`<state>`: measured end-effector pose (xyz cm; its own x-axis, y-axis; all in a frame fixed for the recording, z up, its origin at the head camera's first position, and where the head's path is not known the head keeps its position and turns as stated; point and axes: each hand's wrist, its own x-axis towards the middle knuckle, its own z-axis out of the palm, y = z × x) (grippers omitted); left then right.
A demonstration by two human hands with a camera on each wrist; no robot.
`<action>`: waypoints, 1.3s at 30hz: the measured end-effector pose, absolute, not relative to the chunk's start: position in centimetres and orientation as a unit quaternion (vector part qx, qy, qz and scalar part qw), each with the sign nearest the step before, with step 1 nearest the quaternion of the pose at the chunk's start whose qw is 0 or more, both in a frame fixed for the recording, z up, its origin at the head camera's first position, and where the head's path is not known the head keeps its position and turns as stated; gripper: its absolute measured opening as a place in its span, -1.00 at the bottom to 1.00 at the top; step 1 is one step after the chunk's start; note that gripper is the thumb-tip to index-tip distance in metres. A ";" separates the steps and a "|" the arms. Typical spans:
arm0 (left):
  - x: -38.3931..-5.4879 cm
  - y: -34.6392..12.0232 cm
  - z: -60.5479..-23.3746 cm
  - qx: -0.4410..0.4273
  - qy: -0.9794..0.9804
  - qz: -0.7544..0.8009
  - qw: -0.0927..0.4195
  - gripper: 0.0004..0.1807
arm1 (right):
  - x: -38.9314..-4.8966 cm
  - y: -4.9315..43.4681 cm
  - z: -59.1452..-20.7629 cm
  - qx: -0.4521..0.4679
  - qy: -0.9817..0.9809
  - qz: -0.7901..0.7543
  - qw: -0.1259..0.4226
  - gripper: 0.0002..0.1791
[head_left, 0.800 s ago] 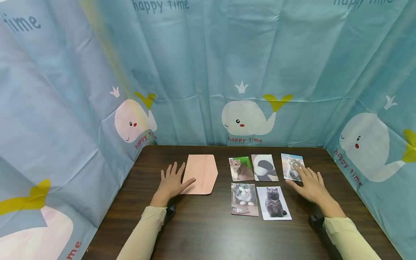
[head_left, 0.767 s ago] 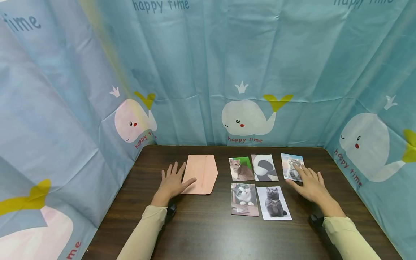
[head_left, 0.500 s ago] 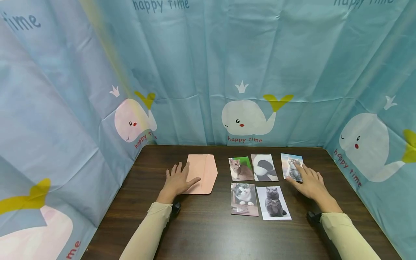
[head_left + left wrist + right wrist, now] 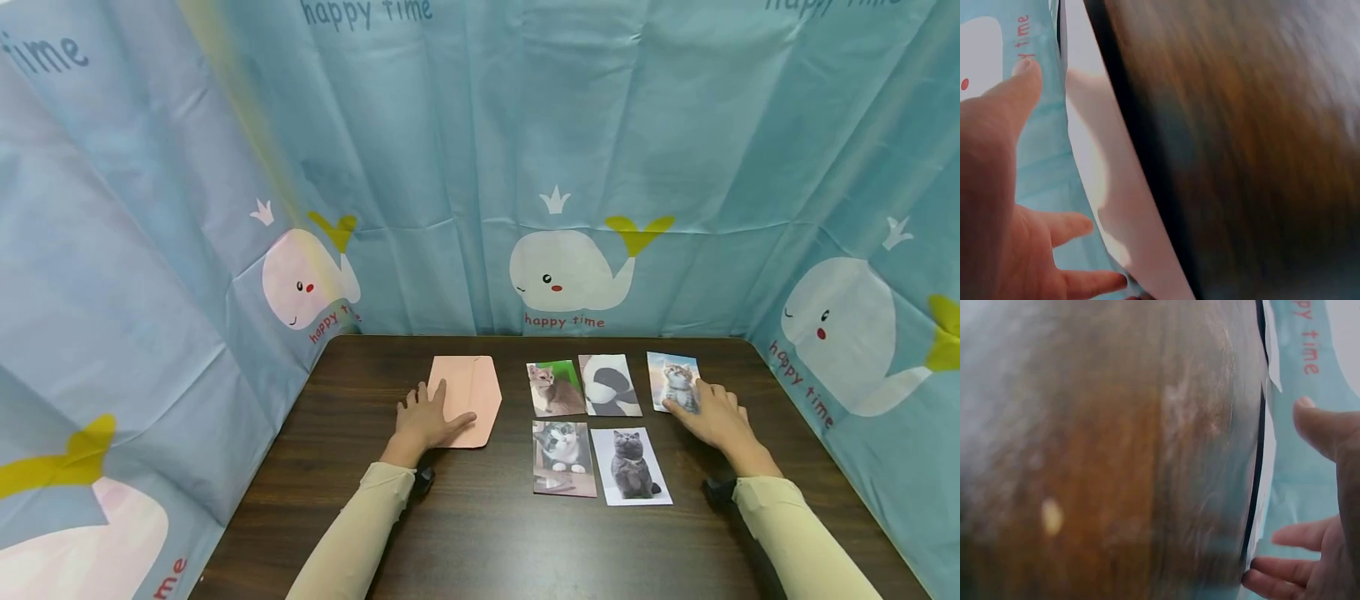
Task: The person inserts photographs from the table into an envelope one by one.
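Note:
My left hand (image 4: pixel 423 421) is over the left side of a pink envelope (image 4: pixel 480 392), its fingers apart and thumb lying across the envelope's lower part. In the left wrist view the thumb (image 4: pixel 1025 78) and fingertips stand over the pale envelope (image 4: pixel 1132 219). My right hand (image 4: pixel 720 425) is at the lower right of a photo card of a striped kitten (image 4: pixel 677 375). Its thumb reaches the card's lower edge and its fingers lie along the right edge. In the right wrist view, thumb and fingers of that hand (image 4: pixel 1335 550) are wide apart, with fingertips close to the tabletop.
Several other cat cards lie between the hands: one with a green background (image 4: pixel 555 390), a grey-and-white one (image 4: pixel 611 386), a white-pawed cat (image 4: pixel 564 458) and a dark grey cat (image 4: pixel 632 468). Behind the dark wooden table (image 4: pixel 495 542) hangs a blue whale-print curtain (image 4: pixel 450 275).
My left hand has slid right, further over the envelope. The right hand's fingers have drawn back off the kitten's picture to the card's right edge. The cards and envelope lie as before.

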<state>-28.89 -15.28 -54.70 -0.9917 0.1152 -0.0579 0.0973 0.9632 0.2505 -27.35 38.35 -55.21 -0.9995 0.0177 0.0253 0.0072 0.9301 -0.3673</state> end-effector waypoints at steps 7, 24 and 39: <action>-28.9 -14.3 -54.7 0.025 0.995 0.092 0.027 0.19 | -27.6 37.9 -55.1 -0.057 -0.983 0.174 0.031 0.10; -29.4 -14.0 -54.8 -0.025 0.999 0.033 0.016 0.21 | -28.0 36.9 -54.6 -0.185 -0.961 0.205 0.007 0.12; -29.2 -13.7 -54.4 -0.064 0.996 0.060 0.018 0.36 | -28.2 37.0 -54.3 -0.217 -0.942 0.254 -0.011 0.30</action>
